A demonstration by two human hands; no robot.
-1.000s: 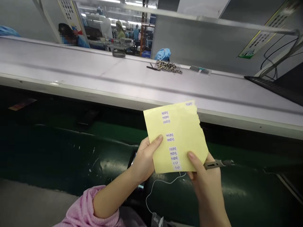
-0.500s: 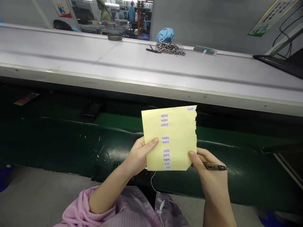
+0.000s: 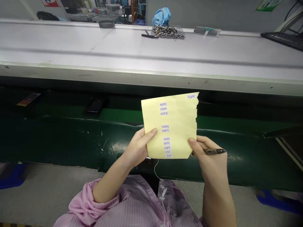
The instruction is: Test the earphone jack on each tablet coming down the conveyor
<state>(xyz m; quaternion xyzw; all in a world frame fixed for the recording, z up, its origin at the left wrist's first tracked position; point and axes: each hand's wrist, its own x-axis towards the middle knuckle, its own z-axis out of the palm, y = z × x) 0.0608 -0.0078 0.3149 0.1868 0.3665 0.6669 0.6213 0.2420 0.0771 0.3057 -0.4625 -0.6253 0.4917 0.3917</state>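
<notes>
A yellow sheet [image 3: 175, 123] with small white printed labels down its middle and a torn right edge is held upright in front of me by both hands. My left hand [image 3: 137, 148] pinches its lower left edge, thumb on the front. My right hand [image 3: 208, 157] grips the lower right corner and also holds dark tweezers [image 3: 214, 151] that point right. Behind the sheet runs a dark green conveyor belt [image 3: 71, 138].
A long white bench [image 3: 118, 53] lies beyond the belt, carrying a clear tray of small metal parts [image 3: 167, 31], a dark ring [image 3: 106, 23] and a keyboard [image 3: 284, 39] at far right. A blue cap [image 3: 161, 15] sits behind the tray. A thin white cord [image 3: 158, 179] hangs over my pink-sleeved lap.
The view has tilted downward, showing more of my lap and the floor. The sheet has straightened slightly in my hands; both grips are unchanged.
</notes>
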